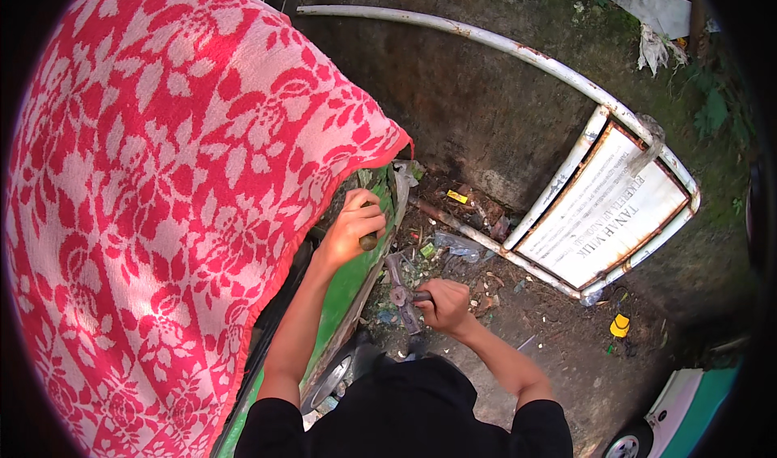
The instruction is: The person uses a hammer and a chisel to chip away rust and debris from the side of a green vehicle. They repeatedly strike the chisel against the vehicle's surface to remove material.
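Observation:
My right hand (447,304) grips the dark handle of a hammer (399,295), whose long, worn metal head lies crosswise in front of my body. Up and to the left, my left hand (353,230) is wrapped round a short dark bar or handle (369,241); its rounded end sticks out below my fist, and the rest is hidden. That hand is over the edge of a green car body panel (350,276). A red and pink floral blanket (162,183) covers the car beside it. The hammer head is apart from the panel's edge.
A white, rusty metal frame with a sign board (607,207) leans by a mossy wall (453,86). Litter and broken bits cover the ground, with a yellow scrap (620,325) at right. A car wheel (330,381) is near my legs. Another vehicle (688,413) stands lower right.

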`<state>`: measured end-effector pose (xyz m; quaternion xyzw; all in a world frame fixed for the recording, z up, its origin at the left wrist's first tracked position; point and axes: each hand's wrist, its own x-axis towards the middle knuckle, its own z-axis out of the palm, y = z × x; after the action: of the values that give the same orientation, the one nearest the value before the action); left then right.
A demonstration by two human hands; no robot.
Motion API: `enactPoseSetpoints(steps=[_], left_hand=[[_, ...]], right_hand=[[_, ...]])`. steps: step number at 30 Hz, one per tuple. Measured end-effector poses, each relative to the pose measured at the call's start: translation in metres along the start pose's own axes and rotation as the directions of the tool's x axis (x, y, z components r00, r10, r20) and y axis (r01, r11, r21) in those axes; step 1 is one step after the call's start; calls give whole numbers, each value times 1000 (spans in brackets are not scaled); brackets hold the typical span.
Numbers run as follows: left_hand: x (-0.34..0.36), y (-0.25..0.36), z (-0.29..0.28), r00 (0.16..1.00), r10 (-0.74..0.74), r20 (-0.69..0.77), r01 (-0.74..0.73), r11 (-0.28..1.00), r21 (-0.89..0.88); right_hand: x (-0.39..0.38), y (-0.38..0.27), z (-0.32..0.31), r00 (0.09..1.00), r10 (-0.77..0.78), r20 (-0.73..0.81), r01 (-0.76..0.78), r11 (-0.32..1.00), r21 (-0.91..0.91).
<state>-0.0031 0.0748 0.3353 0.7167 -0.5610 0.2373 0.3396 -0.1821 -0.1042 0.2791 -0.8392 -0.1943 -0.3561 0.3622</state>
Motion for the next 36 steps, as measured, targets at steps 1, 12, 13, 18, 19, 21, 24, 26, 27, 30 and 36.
enactPoseSetpoints(steps=[1, 12, 13, 18, 19, 21, 24, 26, 27, 30, 36], left_hand=[[0, 0, 0, 999, 10, 32, -10, 1000, -14], [9, 0, -2, 994, -81, 73, 88, 991, -99], [12, -1, -2, 992, -80, 101, 89, 992, -90], [23, 0, -3, 989, -124, 82, 132, 985, -108], [25, 1, -2, 988, -105, 111, 116, 988, -98], [29, 0, -2, 984, -68, 167, 82, 994, -78], [32, 5, -2, 973, -143, 184, 162, 983, -92], [30, 5, -3, 978, -118, 172, 136, 986, -94], [30, 4, -3, 980, -106, 167, 123, 988, -94], [35, 3, 2, 985, -118, 125, 133, 983, -124], [28, -5, 4, 984, -146, 99, 157, 981, -113]], right_hand=[[-1, 0, 1, 1000, 3, 5, -3, 1000, 8], [23, -9, -8, 973, -231, -19, 231, 967, 104], [23, -2, -3, 985, -163, 52, 161, 986, 38], [21, 1, 2, 996, -61, -64, 69, 990, 121], [17, -4, 0, 983, -69, -169, 104, 974, 204], [8, 10, 6, 987, 10, -160, 21, 981, 194], [16, 19, 6, 992, 128, 17, -128, 992, 16], [14, 15, 10, 974, 88, -207, -40, 974, 225], [10, 12, 11, 945, 85, -316, 21, 948, 319], [7, 33, 4, 997, 29, -72, -13, 977, 211], [17, 8, 0, 969, -15, -246, 115, 910, 398]])
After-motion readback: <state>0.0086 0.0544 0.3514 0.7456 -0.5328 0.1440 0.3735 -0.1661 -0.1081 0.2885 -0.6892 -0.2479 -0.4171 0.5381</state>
